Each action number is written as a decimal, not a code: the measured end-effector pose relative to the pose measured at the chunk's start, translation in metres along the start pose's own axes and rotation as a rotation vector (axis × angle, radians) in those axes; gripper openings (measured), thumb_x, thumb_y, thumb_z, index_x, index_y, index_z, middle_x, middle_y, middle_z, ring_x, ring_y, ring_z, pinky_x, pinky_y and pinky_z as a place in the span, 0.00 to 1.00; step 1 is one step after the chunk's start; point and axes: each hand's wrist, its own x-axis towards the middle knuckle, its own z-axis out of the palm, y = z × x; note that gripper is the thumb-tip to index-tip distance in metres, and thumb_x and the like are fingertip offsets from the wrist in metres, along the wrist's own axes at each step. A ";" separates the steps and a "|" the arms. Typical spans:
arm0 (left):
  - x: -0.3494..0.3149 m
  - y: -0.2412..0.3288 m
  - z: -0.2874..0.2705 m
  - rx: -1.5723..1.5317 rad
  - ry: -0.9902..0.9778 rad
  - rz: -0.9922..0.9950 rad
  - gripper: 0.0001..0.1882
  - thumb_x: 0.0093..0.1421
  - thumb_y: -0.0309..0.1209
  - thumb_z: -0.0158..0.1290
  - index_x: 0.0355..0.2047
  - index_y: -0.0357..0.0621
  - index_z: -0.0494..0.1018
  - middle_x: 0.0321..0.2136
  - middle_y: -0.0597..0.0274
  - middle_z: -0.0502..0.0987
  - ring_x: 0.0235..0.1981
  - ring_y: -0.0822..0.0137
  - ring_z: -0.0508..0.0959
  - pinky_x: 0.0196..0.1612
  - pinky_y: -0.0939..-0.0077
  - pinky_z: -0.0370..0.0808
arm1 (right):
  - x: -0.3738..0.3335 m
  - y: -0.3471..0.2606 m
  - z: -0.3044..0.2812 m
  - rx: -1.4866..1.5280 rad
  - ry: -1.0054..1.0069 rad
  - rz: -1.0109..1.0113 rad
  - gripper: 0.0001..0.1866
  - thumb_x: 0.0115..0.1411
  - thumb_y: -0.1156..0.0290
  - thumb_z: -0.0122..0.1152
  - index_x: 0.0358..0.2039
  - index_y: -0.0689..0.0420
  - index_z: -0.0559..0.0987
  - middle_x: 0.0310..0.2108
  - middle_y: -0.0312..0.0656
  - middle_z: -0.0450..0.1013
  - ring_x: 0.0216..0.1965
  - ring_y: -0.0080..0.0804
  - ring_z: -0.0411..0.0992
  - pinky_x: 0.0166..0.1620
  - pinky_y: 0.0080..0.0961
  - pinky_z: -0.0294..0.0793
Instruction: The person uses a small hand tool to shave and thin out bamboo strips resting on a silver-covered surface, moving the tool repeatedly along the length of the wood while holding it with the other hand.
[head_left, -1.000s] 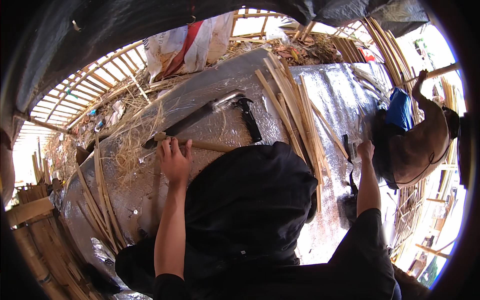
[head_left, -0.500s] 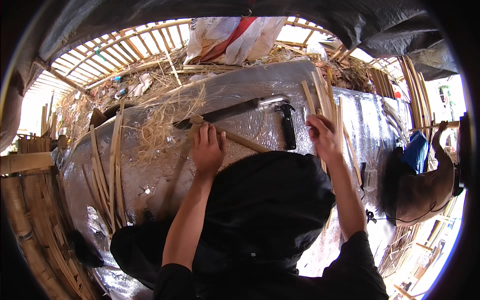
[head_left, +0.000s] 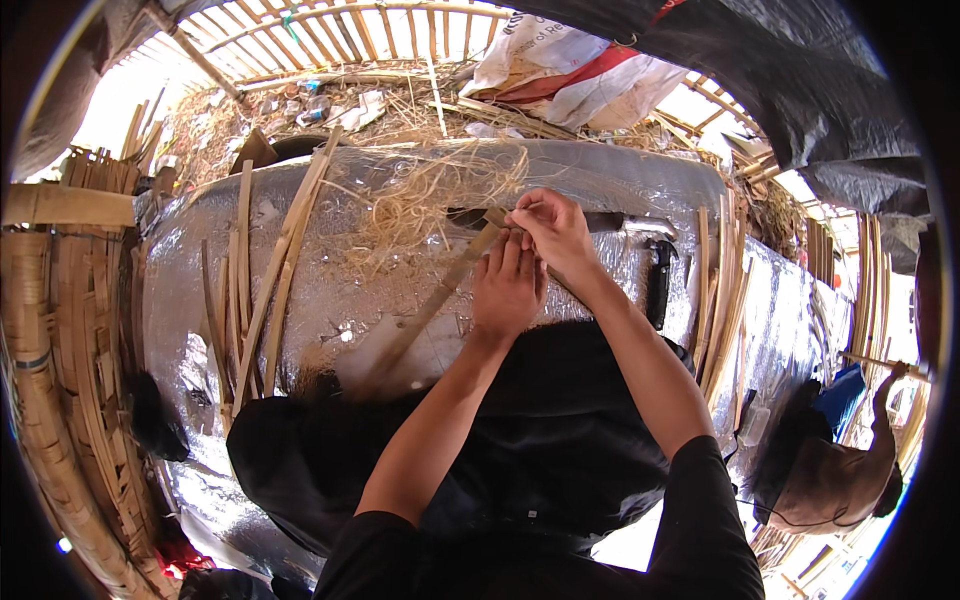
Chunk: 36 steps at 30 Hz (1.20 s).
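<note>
My left hand (head_left: pixel 508 290) lies over the spot where two bamboo strips meet, its fingers bent down onto them. One bamboo strip (head_left: pixel 440 295) slants from under that hand toward my lap; the other is mostly covered by my hands. Right against the left fingertips, my right hand (head_left: pixel 558 235) pinches with thumb and fingers; what is in the pinch is too small to make out. A tangle of pale fibre strands (head_left: pixel 410 215) spreads just left of the hands. Behind them a long dark blade (head_left: pixel 600 222) stretches toward a silvery piece and a black handle (head_left: pixel 658 285).
Loose bamboo slats (head_left: pixel 285 260) rest at the left, with more slats (head_left: pixel 722 300) at the right, on a silvery sheet (head_left: pixel 180 310). Stacked bamboo (head_left: pixel 60 400) lines the far left. Another person (head_left: pixel 835 480) sits at the right. A printed sack (head_left: pixel 570 75) hangs at the back.
My right hand has come left from beside the right-hand slats to the strips' joint, next to my left hand. The left hand stays on the strips. The whole view has shifted.
</note>
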 end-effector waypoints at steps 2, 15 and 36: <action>-0.002 -0.002 -0.001 0.007 0.001 0.007 0.24 0.64 0.35 0.60 0.57 0.37 0.74 0.59 0.45 0.74 0.62 0.44 0.75 0.56 0.48 0.74 | 0.007 -0.001 0.004 -0.185 0.029 -0.128 0.09 0.65 0.73 0.69 0.43 0.62 0.84 0.35 0.44 0.85 0.32 0.27 0.82 0.34 0.26 0.80; -0.004 -0.004 -0.008 -0.033 -0.045 -0.025 0.22 0.66 0.33 0.56 0.56 0.32 0.75 0.61 0.44 0.73 0.63 0.47 0.75 0.58 0.51 0.74 | 0.011 -0.002 0.003 -0.581 0.002 -0.440 0.09 0.64 0.72 0.68 0.43 0.59 0.86 0.36 0.51 0.83 0.38 0.54 0.82 0.42 0.40 0.82; 0.037 -0.052 -0.017 -0.411 0.211 -0.345 0.09 0.59 0.21 0.65 0.40 0.41 0.87 0.36 0.55 0.85 0.33 0.60 0.87 0.35 0.70 0.84 | 0.014 0.007 0.008 -0.659 0.013 -0.606 0.06 0.64 0.75 0.65 0.40 0.61 0.85 0.35 0.52 0.81 0.34 0.57 0.81 0.38 0.45 0.81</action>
